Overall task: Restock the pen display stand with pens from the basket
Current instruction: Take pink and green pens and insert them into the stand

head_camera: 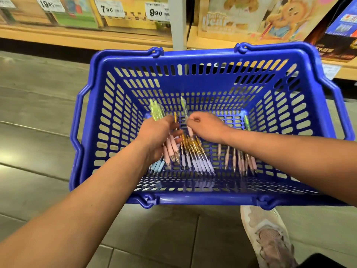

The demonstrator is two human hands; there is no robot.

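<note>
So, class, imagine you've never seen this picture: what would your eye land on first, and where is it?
The big blue basket fills the middle of the view, below the shelves. Inside it, the left hand grips a bunch of pens while the right hand pinches a single pen. Loose pens lie on its floor.

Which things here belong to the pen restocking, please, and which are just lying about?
Job: blue basket; pink pens held in left hand; pen pinched by right hand; purple pens; loose pink pens; blue pens.
Lying about: price tags; shelf goods; shoe.
</note>
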